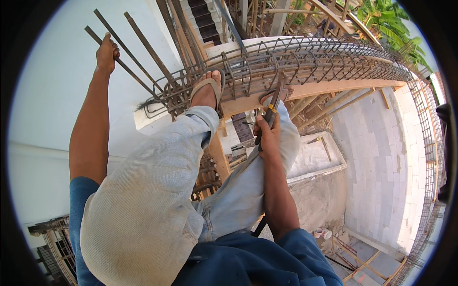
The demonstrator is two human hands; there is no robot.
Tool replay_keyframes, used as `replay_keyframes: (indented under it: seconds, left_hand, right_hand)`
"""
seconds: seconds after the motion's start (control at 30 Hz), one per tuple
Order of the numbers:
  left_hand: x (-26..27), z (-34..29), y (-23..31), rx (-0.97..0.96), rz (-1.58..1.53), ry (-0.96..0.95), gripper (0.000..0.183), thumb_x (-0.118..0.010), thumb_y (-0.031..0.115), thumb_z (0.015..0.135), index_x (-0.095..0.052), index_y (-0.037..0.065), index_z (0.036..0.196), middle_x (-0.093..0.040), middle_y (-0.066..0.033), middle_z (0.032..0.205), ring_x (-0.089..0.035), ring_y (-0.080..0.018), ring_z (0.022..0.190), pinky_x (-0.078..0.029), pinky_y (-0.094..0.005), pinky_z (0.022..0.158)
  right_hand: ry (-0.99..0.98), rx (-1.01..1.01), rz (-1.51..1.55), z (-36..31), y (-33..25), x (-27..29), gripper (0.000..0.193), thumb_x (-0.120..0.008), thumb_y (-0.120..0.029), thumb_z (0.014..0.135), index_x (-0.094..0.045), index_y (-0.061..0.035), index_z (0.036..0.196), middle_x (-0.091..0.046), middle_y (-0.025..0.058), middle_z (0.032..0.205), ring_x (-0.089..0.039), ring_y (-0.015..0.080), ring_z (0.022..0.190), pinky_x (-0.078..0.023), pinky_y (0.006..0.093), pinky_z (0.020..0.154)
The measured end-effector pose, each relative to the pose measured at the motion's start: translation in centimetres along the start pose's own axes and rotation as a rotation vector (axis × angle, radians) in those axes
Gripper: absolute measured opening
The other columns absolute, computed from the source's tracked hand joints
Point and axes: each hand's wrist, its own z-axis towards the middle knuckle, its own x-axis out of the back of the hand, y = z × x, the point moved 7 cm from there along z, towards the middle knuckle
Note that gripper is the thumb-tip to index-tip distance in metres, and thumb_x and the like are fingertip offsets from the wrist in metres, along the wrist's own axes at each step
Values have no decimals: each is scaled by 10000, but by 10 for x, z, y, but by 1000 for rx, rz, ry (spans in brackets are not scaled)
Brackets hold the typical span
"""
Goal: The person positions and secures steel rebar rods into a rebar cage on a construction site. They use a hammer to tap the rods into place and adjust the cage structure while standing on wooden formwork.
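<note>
My left hand (107,53) is raised at the upper left, its fingers closed around an upright steel rebar (129,71). Two more bare rebars stand beside it, rising from the tied steel. In my right hand (267,134) is a long hand tool (274,104) with a black grip, a yellow band and a rusty metal end; its exact kind is unclear. That tool points away from me, overlapping my right foot and the curved rebar cage (305,62). My left foot (206,89), in a flip-flop, rests at the cage's left end.
A wooden formwork board (324,88) runs under the cage, with bamboo poles (329,112) below. White wall (52,109) stands at left. Far beneath lie a concrete ledge (315,159) and a pale block wall (372,152). Dark steps (205,21) show behind the rebars.
</note>
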Motion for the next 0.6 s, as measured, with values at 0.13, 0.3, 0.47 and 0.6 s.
replay_keyframes:
  seconds: [0.13,0.3,0.47,0.6]
  left_hand:
    - [5,1,2,-52,35,112,370,-511,335,947,-413,125,659,-372,7,569,-337,-117,503,-328,-300,504]
    - [3,1,5,-46,91,12,368,-518,312,945,-414,111,654,-364,8,573,-350,-120,526,-343,-303,540]
    - [-2,-14,6,-43,-12,133,423,-524,284,966,-316,160,619,-283,30,569,-261,-117,529,-306,-289,551]
    - [-3,-27,8,-67,-70,321,394,-569,242,931,-354,154,613,-299,32,560,-275,-110,515,-283,-287,536]
  right_hand:
    - [-23,-273,139,-4,12,-1,135,-605,-182,917,-509,-87,911,-517,13,697,-482,101,546,-419,274,478]
    - [-134,-167,44,45,-27,-42,146,-580,-204,938,-512,-75,948,-492,5,680,-482,101,543,-413,278,467]
    - [-510,116,110,134,-94,-193,329,-539,-353,962,-570,-28,999,-630,101,861,-654,213,785,-556,350,668]
    - [-525,-15,229,190,-103,-294,324,-629,-400,893,-554,-85,904,-591,105,910,-515,185,849,-411,372,817]
